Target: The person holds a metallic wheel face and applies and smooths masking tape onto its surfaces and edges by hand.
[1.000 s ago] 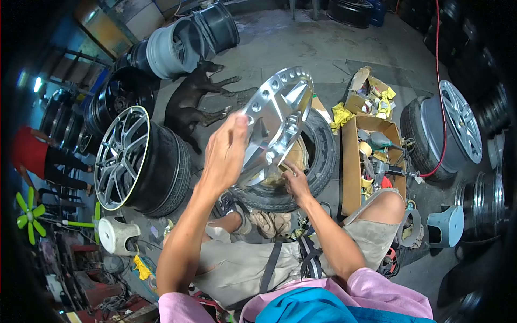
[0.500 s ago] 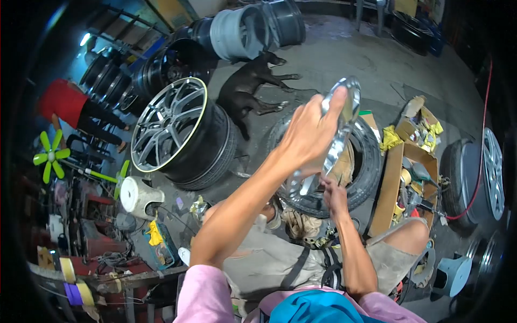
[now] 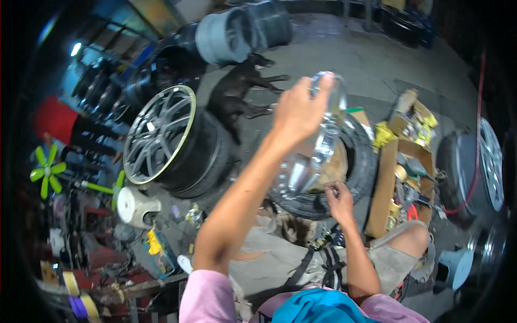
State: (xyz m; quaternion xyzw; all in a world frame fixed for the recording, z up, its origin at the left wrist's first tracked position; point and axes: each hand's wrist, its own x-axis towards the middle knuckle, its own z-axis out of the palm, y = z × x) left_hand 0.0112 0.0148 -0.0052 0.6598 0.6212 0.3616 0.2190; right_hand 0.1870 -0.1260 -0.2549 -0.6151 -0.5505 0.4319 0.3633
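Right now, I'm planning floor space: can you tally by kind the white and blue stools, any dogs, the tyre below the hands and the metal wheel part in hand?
White stool and blue stool: 2
Dog: 1
Tyre: 1
Metal wheel part: 1
Total: 5

The only view is from a camera which is worn on the person's head, and it looks forward and down. Closest to it, along the bottom edge, are the blue cloth (image 3: 318, 308) and a pink sleeve (image 3: 207, 295). The left hand (image 3: 301, 110) and the right hand (image 3: 339, 202) are farther out, near the middle. The floor (image 3: 334, 48) continues far behind them. The view is very wide, with dark corners.
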